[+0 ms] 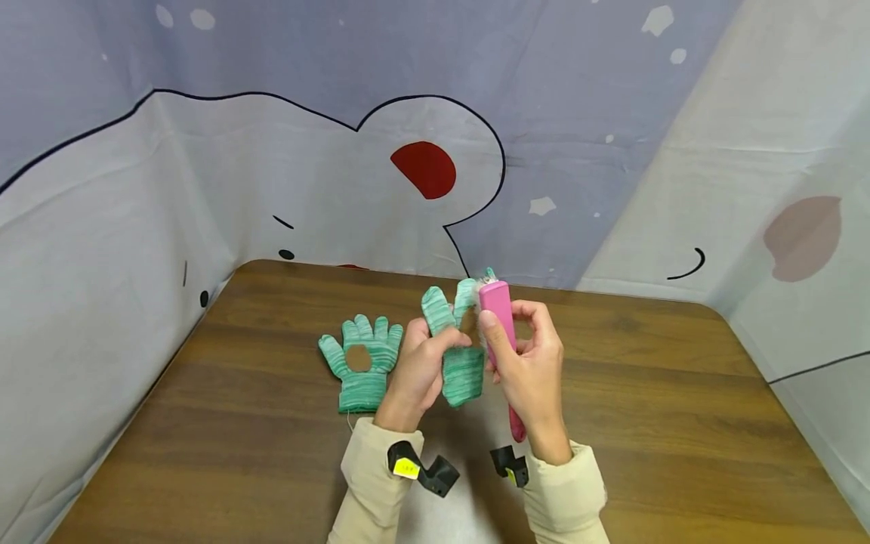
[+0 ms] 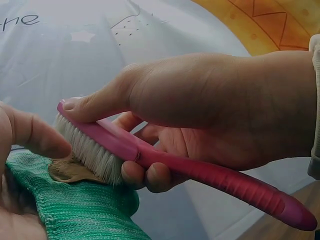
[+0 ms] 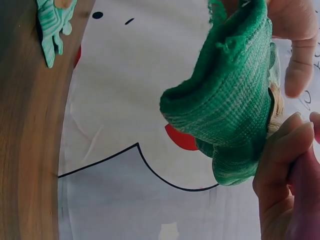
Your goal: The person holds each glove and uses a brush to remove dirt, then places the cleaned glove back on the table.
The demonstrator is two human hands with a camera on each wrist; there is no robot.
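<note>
My left hand grips a green striped knit glove, its thumb lying across the front. A brown patch on this glove faces the brush. In my right hand is a pink scrub brush, thumb along its back and fingers curled underneath. The white bristles press against the brown patch in the left wrist view. From the right wrist view, the cuff opening of the held glove shows, raised above the table.
A second green glove with a brown patch on its palm lies flat on the wooden table, left of my left hand. Behind the table hangs a printed cloth. Each wrist wears a black camera mount.
</note>
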